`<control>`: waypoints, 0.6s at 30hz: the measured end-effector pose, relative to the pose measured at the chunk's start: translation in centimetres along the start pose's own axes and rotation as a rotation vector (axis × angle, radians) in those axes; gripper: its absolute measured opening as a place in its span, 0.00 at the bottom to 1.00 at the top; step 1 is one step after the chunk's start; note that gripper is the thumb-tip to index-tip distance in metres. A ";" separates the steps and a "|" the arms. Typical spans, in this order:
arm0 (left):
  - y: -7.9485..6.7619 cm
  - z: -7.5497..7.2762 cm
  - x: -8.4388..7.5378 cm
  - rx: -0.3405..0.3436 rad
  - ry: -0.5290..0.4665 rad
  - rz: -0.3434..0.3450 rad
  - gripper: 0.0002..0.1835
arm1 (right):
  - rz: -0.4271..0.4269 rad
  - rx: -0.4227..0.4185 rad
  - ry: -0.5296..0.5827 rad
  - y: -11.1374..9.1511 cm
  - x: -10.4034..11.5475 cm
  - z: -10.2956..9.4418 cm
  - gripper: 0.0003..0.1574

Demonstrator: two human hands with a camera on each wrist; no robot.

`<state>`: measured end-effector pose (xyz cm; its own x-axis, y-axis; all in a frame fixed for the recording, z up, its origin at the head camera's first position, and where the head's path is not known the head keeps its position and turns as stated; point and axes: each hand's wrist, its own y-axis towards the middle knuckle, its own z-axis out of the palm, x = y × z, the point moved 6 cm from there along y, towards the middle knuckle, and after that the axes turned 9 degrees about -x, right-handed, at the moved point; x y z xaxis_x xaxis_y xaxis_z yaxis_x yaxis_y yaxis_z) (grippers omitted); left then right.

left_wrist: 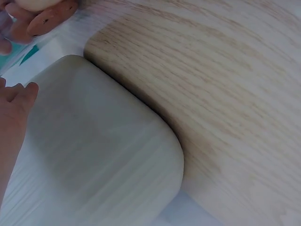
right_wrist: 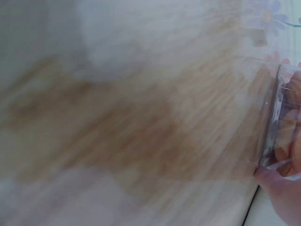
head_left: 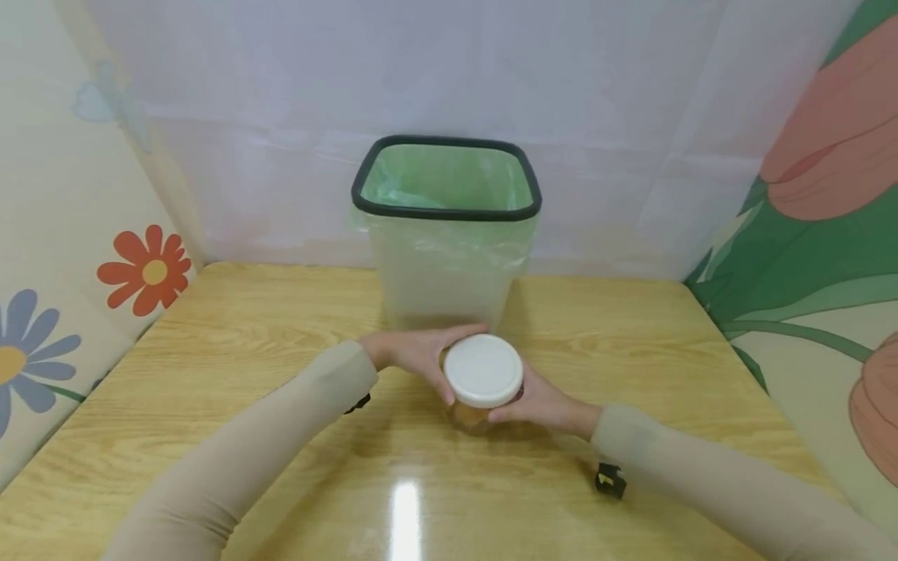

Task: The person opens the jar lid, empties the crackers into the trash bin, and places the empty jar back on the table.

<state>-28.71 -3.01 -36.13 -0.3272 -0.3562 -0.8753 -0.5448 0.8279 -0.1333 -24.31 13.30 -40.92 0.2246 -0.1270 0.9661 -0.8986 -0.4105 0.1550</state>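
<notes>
A clear jar (head_left: 468, 418) with a round white lid (head_left: 484, 369) and brown pieces inside is held between both hands, in front of the bin. My left hand (head_left: 419, 355) grips it from the left, thumb and fingers spread around the side just below the lid. My right hand (head_left: 546, 402) holds the opposite side, its thumb at the front. In the right wrist view the jar (right_wrist: 288, 125) shows at the right edge, brown pieces visible through its wall, with the right thumb against its lower part. Part of the left hand (left_wrist: 14, 110) appears at the left edge of the left wrist view.
Behind the jar stands a pale bin (head_left: 449, 265) with a black rim (head_left: 449, 213) and a translucent green liner (head_left: 456, 175). The wooden table (head_left: 281, 312) meets a white backdrop (head_left: 596, 117) at its far edge. Flower-printed panels (head_left: 42, 195) flank both sides.
</notes>
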 end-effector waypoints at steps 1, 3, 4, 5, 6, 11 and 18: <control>0.1 0.0 0.1 0.000 -0.003 0.006 0.71 | -0.003 0.000 -0.004 0.0 0.0 0.0 0.73; 0.2 0.0 0.2 -0.001 -0.008 0.022 0.71 | -0.006 -0.001 -0.011 -0.1 0.0 0.0 0.73; 0.2 0.0 0.2 -0.003 -0.012 0.032 0.72 | -0.002 0.000 -0.006 -0.1 0.1 0.0 0.73; 0.2 0.0 0.3 -0.007 -0.015 0.041 0.72 | 0.002 0.001 -0.001 -0.1 0.1 0.1 0.73; 0.1 0.0 0.2 -0.012 -0.019 0.049 0.72 | 0.009 0.001 0.003 -0.1 0.1 0.1 0.74; -0.1 0.1 0.2 -0.054 -0.045 0.045 0.69 | 0.041 0.003 0.013 -0.2 0.3 0.1 0.75; -0.6 0.6 0.5 -0.128 -0.082 0.040 0.71 | 0.052 0.011 0.008 -0.3 0.3 0.1 0.74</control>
<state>-28.11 -3.42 -36.82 -0.2893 -0.2835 -0.9143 -0.6282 0.7769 -0.0422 -23.93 13.25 -40.70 0.1744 -0.1414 0.9745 -0.9047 -0.4137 0.1018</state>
